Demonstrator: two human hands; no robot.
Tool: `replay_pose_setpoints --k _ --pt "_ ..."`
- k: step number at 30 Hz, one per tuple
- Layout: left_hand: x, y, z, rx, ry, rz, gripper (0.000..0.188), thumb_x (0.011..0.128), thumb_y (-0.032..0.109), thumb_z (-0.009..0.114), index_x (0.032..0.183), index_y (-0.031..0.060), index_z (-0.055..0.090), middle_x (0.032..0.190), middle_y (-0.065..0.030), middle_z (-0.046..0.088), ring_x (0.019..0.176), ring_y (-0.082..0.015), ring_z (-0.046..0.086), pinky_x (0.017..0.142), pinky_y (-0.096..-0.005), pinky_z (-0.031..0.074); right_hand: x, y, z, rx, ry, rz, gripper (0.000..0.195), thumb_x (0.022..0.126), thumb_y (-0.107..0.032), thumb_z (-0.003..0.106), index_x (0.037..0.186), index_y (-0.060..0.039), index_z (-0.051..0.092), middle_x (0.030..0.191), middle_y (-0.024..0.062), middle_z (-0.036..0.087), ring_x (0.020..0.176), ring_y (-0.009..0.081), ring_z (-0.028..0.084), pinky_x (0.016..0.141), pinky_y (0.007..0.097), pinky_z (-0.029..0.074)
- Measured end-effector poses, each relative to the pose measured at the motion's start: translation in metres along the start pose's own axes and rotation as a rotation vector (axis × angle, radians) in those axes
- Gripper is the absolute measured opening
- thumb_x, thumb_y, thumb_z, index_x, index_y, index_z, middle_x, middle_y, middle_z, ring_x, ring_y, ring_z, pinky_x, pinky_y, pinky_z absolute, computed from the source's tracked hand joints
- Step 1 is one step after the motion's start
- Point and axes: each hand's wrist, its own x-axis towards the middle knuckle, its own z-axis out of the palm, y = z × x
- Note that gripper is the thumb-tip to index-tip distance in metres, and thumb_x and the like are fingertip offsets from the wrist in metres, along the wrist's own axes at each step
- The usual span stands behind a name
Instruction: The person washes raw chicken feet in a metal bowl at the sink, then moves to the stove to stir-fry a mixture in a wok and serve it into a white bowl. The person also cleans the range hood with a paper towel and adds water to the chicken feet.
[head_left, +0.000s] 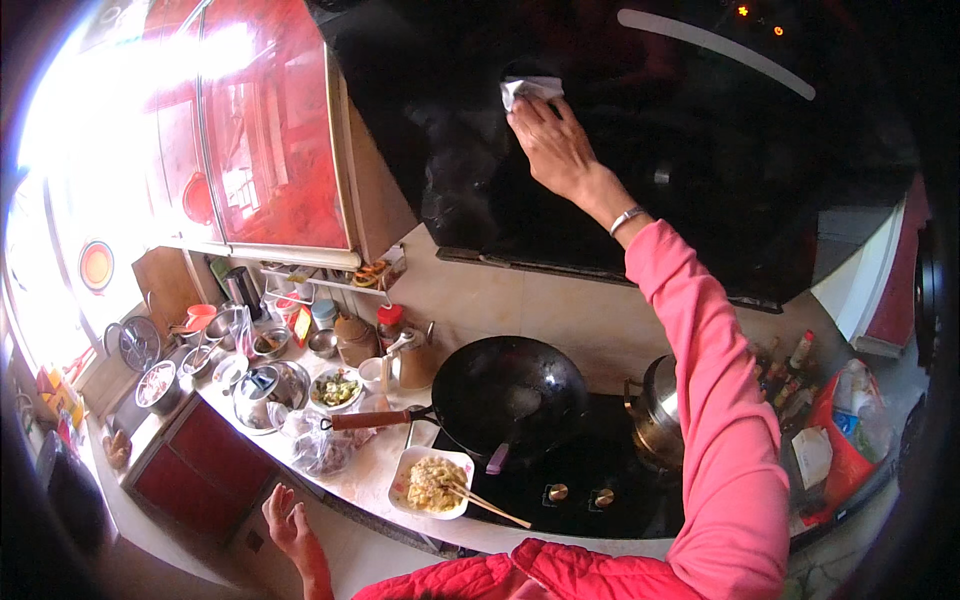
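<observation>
My right hand (553, 146) presses a crumpled white tissue or cloth (525, 88) against the glossy black panel of a range hood (600, 195). Smeary marks show on the panel to the left of that hand. My left hand (286, 517) hangs in the air in front of the counter edge, fingers apart and holding nothing. Below the hood, a black wok (495, 390) with a wooden handle sits on the black glass gas stove (577, 517). A square white bowl (401, 480) of yellowish food, with wooden chopsticks (495, 510) across it, stands at the counter's front.
A metal kettle (660, 412) stands right of the wok, partly behind my sleeve. Bottles (799, 356) and a red bag (832, 465) lie farther right. Leftward are a plate of green vegetables (336, 390), plastic bags (319, 442) and several metal bowls. A red wall cabinet (277, 150) hangs upper left.
</observation>
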Motion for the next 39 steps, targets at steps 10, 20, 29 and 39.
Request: replay_pose_setpoints --k 10,20,29,39 --pt "-0.020 0.026 0.024 -0.069 -0.188 0.022 0.034 0.086 0.001 0.052 0.121 -0.0001 0.052 0.117 -0.0129 0.055 0.105 -0.0217 0.053 0.091 -0.0326 0.042 0.000 0.054 -0.034 -0.249 -0.135 0.105 0.060 0.074 -0.007 0.059 0.132 -0.0083 0.040 0.129 0.0025 0.045 0.113 0.0191 0.048 0.088 0.0459 0.039" --pt "-0.038 0.017 0.048 -0.183 -0.262 0.087 0.031 0.083 0.007 0.059 0.111 -0.0045 0.058 0.106 -0.0155 0.060 0.097 -0.0246 0.057 0.086 -0.0349 0.045 -0.098 0.133 -0.099 -0.337 -0.266 0.392 0.064 0.071 -0.004 0.062 0.131 -0.0068 0.040 0.128 0.0101 0.044 0.118 0.0272 0.044 0.100 0.0665 0.022" --pt "-0.026 -0.001 0.047 -0.217 -0.423 -0.010 0.039 0.089 0.005 0.052 0.127 0.0035 0.048 0.122 -0.0098 0.054 0.109 -0.0195 0.051 0.090 -0.0332 0.041 -0.208 0.239 -0.152 -0.469 -0.218 0.746 0.059 0.074 -0.016 0.060 0.121 0.0126 0.038 0.125 0.0313 0.035 0.115 0.0456 0.040 0.097 0.0480 0.037" --pt "-0.039 0.015 0.051 -0.174 -0.416 -0.060 0.037 0.088 -0.003 0.047 0.124 0.0008 0.049 0.116 -0.0109 0.056 0.104 -0.0195 0.054 0.086 -0.0309 0.045 -0.295 0.197 -0.060 0.356 -0.206 1.533 0.072 0.077 -0.021 0.061 0.128 0.0164 0.028 0.137 0.0328 0.029 0.132 0.0393 0.025 0.106 0.0408 0.027"
